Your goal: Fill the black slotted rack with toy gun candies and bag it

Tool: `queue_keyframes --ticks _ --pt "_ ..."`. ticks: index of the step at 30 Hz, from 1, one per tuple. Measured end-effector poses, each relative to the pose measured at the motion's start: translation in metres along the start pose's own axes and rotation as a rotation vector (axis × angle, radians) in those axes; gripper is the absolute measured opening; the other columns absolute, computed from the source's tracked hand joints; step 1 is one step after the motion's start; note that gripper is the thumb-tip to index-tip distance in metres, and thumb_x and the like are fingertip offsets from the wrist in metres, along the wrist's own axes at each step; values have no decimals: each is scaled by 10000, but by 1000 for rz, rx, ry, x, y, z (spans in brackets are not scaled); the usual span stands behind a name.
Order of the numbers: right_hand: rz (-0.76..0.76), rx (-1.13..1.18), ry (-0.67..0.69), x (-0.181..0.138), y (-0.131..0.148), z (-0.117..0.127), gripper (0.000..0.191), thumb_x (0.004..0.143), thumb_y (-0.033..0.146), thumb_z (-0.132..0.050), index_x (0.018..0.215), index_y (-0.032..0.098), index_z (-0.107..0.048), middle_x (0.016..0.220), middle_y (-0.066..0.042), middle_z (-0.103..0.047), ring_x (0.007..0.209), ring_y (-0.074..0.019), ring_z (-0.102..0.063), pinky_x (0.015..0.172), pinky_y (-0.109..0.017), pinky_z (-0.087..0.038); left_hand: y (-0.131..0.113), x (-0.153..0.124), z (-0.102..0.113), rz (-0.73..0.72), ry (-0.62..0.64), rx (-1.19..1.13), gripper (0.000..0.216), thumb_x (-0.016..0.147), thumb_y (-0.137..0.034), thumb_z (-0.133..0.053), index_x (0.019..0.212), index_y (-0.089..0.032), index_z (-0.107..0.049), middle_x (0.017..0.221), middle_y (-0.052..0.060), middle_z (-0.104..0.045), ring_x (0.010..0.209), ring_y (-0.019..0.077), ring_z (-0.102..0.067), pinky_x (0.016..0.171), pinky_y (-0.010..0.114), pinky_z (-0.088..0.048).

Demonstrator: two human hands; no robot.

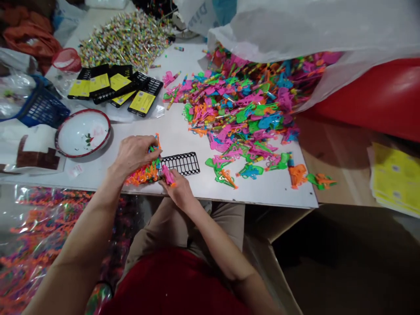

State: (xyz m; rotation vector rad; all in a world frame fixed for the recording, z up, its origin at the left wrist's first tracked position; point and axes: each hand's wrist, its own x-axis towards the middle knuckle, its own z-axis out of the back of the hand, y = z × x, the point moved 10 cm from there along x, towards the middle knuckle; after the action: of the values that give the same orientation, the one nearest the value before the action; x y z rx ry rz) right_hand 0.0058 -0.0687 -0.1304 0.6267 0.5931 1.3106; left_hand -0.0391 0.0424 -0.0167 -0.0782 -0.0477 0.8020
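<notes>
A black slotted plastic tray (185, 164) lies near the table's front edge. Small colourful plastic toys (143, 174) stand packed in its left part, while bare slots show on the right. My left hand (136, 151) is over the filled part, fingers curled closed around a small toy (158, 141) with an orange tip; its lower part is mostly hidden. Low at the tray's front edge, my right hand (180, 187) is closed on a few pink plastic toys (168, 176).
A big heap of colourful toys (243, 105) spills from a white sack (308, 30) on the right. Behind on the left are black trays with yellow cards (142, 103), a red-rimmed white bowl (83, 148), a blue basket (44, 105) and a pile of small tubes (123, 41).
</notes>
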Motion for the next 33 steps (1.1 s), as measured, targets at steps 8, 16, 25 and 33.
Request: queue_keyframes --ticks 8,16,25,33 --pt "51 -328 210 11 33 -2 275 951 69 -346 1051 123 -596 1011 -138 -619 909 -218 -620 745 -313 -529 2 2 -1 11 -13 -14 270 846 -442 -549 974 -253 -692 891 27 -732 827 212 -662 709 312 -435" --pt "232 189 -58 0 29 28 440 856 162 -614 1281 161 -499 1209 -135 -581 1125 -225 -566 951 -352 -505 1 -1 5 24 -58 -3 244 849 -418 -547 945 -254 -699 825 16 -729 765 192 -659 661 288 -429" --pt "452 144 -223 -16 50 18 347 975 182 -413 1300 106 -507 1328 -167 -559 1321 -188 -458 1105 -333 -413 0 1 2 22 -35 -16 272 851 -402 -535 985 -232 -701 877 33 -738 809 211 -673 722 301 -444" --pt "379 172 -190 -14 46 18 364 972 281 -439 1324 198 -478 1297 -70 -600 1296 -119 -479 1101 -247 -427 -8 -3 1 -85 -2 -7 326 876 -451 -423 803 -236 -658 787 43 -707 761 232 -659 707 324 -443"
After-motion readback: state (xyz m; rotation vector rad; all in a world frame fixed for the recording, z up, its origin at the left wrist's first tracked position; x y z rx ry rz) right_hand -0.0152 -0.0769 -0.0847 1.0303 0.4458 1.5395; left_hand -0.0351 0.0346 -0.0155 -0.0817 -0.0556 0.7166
